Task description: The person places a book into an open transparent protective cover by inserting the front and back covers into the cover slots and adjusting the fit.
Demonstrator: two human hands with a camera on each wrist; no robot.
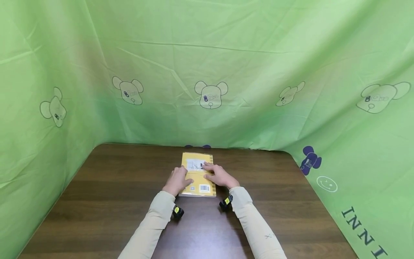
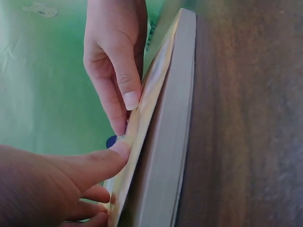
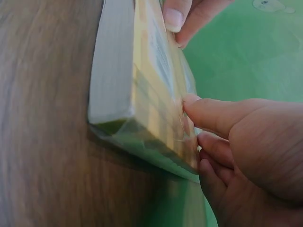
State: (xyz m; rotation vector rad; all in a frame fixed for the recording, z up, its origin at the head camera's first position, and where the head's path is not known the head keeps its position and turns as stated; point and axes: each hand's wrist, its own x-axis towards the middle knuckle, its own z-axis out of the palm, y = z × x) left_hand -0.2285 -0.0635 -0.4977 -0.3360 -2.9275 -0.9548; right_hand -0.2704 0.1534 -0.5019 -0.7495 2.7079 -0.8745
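Note:
A thick book with a yellow cover lies on the table, its long sides running away from me. A picture panel and a barcode show on its upper face. Clear glossy plastic wraps its corner in the right wrist view. My left hand rests over the book's left side, with the thumb on the cover. My right hand reaches in from the right, its fingers extended across the cover and its thumb on it. In the left wrist view the page block faces the camera, with a dark gap under the cover.
The brown wooden table spreads out around the book. Green fabric printed with bear heads hangs behind the table and along both sides. Each wrist wears a small black camera, the left camera and the right camera.

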